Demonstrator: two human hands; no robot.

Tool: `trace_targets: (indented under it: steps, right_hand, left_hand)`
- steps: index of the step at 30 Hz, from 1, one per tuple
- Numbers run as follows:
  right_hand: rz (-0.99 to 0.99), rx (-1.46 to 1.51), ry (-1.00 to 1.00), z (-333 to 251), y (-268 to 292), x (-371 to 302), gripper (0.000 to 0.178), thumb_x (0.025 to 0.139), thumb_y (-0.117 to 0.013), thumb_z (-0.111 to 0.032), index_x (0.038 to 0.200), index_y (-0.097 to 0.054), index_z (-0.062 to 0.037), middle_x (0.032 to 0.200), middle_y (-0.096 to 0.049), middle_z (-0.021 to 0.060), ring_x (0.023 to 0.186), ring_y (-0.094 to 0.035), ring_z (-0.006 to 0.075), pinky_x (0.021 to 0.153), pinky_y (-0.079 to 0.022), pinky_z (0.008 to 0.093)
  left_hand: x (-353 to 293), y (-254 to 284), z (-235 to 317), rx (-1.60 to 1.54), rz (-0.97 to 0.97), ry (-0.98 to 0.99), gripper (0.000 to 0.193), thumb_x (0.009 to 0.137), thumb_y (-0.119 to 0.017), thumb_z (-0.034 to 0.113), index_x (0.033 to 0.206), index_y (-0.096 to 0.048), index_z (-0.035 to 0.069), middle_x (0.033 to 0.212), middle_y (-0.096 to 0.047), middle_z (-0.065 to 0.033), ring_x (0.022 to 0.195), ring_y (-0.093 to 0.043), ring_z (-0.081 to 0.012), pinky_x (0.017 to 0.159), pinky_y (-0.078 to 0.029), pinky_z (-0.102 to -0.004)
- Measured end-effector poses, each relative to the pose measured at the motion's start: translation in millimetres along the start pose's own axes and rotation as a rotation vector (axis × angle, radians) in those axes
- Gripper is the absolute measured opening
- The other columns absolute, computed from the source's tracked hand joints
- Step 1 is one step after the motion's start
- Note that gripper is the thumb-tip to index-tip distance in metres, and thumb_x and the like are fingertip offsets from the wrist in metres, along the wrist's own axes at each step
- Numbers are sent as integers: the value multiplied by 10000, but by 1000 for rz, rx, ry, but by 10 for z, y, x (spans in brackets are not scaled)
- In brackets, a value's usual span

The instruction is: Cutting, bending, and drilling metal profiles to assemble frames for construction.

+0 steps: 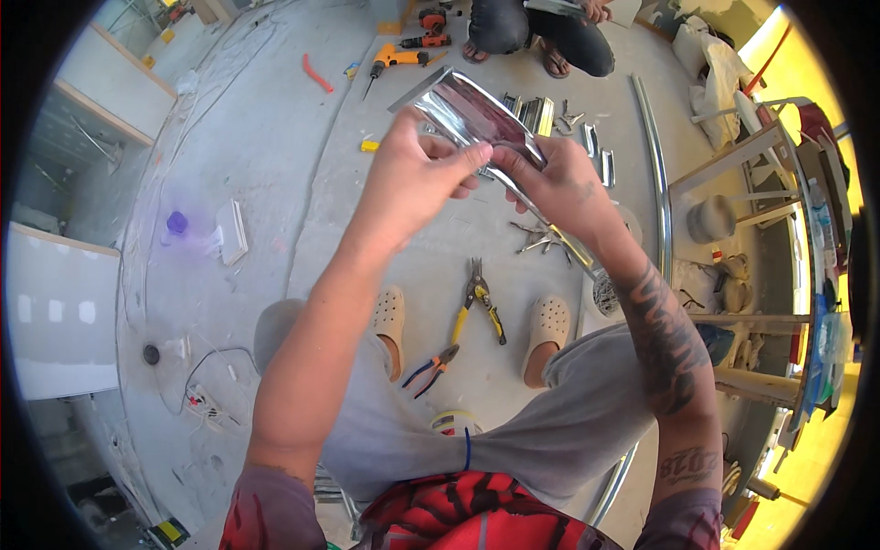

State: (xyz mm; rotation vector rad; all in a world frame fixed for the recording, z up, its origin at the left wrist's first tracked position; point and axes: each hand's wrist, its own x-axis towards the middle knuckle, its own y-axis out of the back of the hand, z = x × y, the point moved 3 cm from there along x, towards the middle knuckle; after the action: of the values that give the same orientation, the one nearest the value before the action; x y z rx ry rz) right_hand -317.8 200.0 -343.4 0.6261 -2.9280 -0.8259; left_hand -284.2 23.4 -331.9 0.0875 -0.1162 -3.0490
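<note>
From afar I see left hand (426, 170) and right hand (556, 177) holding a shiny metal strip (490, 115) in their fingers, above floor (266, 174), beyond snips (478, 294); inked writing (693, 465) on right arm.

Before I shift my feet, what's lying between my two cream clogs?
In the head view, yellow-handled snips and orange-handled pliers lie between the left clog and the right clog.

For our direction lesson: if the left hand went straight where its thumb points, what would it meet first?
Probably the right hand, gripping the same shiny metal piece; its thumb lies just ahead, depth unclear.
</note>
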Motion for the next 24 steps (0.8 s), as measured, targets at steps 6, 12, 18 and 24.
trace_targets:
  steps: [6,12,18,24]
  right_hand:
    - [187,-11,39,-62,-30,-33,365,974,-655,-341,871,-689,7,627,-650,119,546,-647,229,569,-503,357]
    - [319,-183,156,-152,-106,-84,278,970,-634,-251,901,-680,15,627,-607,220,596,-607,420,576,-489,430]
    - [311,-122,180,-99,-51,-66,336,969,-660,-287,843,-692,23,580,-609,180,520,-598,341,542,-485,395]
    - [186,57,165,-177,3,-108,419,989,-656,-361,799,-704,10,565,-634,57,508,-588,104,514,-466,314]
  left_hand:
    - [16,-59,31,52,-40,-107,304,956,-661,70,1235,-583,-21,1023,-731,-98,856,-709,-162,758,-559,-300]
    - [65,-53,-22,55,29,-196,256,964,-604,-9,1219,-613,-26,1059,-731,-113,933,-686,-148,832,-550,-313]
    - [7,-52,72,10,-4,-294,290,968,-561,-51,1253,-602,-26,1080,-723,-117,987,-647,-140,911,-523,-308]
    - [0,-28,60,-86,-22,-340,281,942,-558,-95,1215,-599,-42,996,-744,-113,897,-681,-131,831,-548,-287]
